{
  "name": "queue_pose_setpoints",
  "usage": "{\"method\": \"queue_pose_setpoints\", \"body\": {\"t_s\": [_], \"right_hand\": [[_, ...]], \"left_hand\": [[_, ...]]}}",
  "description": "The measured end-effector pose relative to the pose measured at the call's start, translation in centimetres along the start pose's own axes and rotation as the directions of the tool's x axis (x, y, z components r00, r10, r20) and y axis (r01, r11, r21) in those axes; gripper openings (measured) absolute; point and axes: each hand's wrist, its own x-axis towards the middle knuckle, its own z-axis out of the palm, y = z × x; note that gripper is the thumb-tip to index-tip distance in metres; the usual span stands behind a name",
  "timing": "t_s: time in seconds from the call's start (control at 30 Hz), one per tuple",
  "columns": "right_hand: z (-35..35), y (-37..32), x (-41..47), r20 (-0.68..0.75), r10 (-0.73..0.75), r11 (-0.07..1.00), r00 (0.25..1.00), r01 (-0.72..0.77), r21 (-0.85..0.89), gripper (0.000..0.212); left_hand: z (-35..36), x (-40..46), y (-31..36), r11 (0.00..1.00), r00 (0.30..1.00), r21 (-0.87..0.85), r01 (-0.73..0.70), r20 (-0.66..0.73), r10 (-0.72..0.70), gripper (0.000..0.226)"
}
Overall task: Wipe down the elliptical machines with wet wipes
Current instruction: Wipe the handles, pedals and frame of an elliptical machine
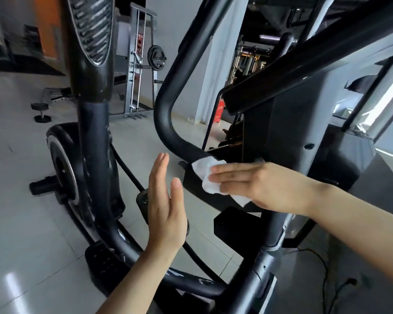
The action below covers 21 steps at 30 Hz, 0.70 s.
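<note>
A black elliptical machine (pixel 93 155) fills the view, with a curved handlebar tube (pixel 166 105) running down to a dark flat panel (pixel 195 184) at centre. My right hand (pixel 259 184) lies flat with straight fingers, pressing a white wet wipe (pixel 205 175) against that panel where the tube ends. My left hand (pixel 166 209) hovers upright to the left of the panel, fingers straight, holding nothing and touching nothing.
The machine's flywheel housing (pixel 64 164) sits low at left and a pedal (pixel 104 261) below my left arm. A weight rack (pixel 141 64) with a plate stands behind, a dumbbell (pixel 41 112) lies on the tiled floor, and a cable (pixel 327 275) trails at lower right.
</note>
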Motion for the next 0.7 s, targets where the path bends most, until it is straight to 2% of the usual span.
{"method": "queue_pose_setpoints", "body": {"t_s": [0.13, 0.23, 0.3, 0.33, 0.4, 0.47, 0.7], "right_hand": [[-1.6, -0.9, -3.4, -0.165, 0.225, 0.921, 0.960, -0.154, 0.357, 0.053], [-2.3, 0.2, -1.1, -0.326, 0.436, 0.859, 0.839, -0.279, 0.430, 0.056], [-2.4, 1.2, 2.5, -0.357, 0.519, 0.817, 0.777, -0.327, 0.476, 0.049], [-2.4, 1.5, 4.4, -0.328, 0.529, 0.801, 0.782, -0.334, 0.497, 0.043], [-1.9, 1.8, 7.0, -0.224, 0.487, 0.792, 0.844, -0.320, 0.520, 0.036], [-0.9, 1.8, 6.8, -0.120, 0.436, 0.795, 0.892, -0.319, 0.517, 0.041], [-0.1, 1.0, -1.6, -0.053, 0.442, 0.849, 0.895, -0.398, 0.347, 0.054]], "left_hand": [[0.5, 0.4, -0.2, 0.999, 0.999, -0.023, 0.034, 0.013, -0.034, 0.046], [0.8, 0.9, 0.1, 0.998, 0.998, 0.037, -0.052, 0.035, 0.050, 0.045], [1.1, 0.9, 0.3, 0.991, 0.993, 0.074, -0.112, 0.056, 0.108, 0.044], [1.3, 1.0, 0.4, 0.988, 0.990, 0.087, -0.131, 0.059, 0.126, 0.045], [1.6, 1.0, 0.5, 0.980, 0.985, 0.110, -0.165, 0.065, 0.158, 0.044], [1.7, 1.1, 0.3, 0.969, 0.977, 0.134, -0.206, 0.080, 0.197, 0.043], [2.5, 0.6, -0.4, 0.948, 0.974, 0.227, -0.224, 0.083, 0.211, 0.044]]}}
